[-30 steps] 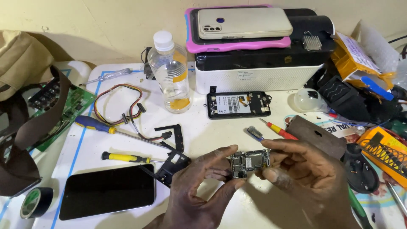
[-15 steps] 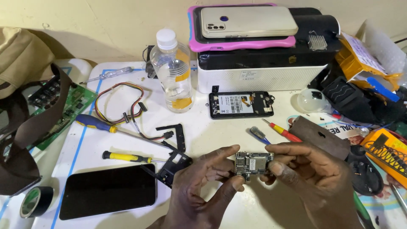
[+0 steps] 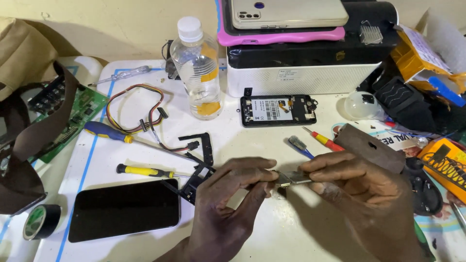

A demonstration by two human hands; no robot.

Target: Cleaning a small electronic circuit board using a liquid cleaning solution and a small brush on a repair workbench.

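Circuit board (image 3: 291, 178), edge-on, mostly hidden between left hand (image 3: 233, 204) and right hand (image 3: 364, 194)

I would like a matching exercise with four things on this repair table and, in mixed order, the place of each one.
Things:
1. small circuit board
2. plastic bottle
3. roll of black tape
4. opened phone

Places:
A. at the table's near left corner
B. in front of the white box
C. between the fingertips of both hands
D. standing beside the coloured wires

Pairs: 1-C, 2-D, 3-A, 4-B
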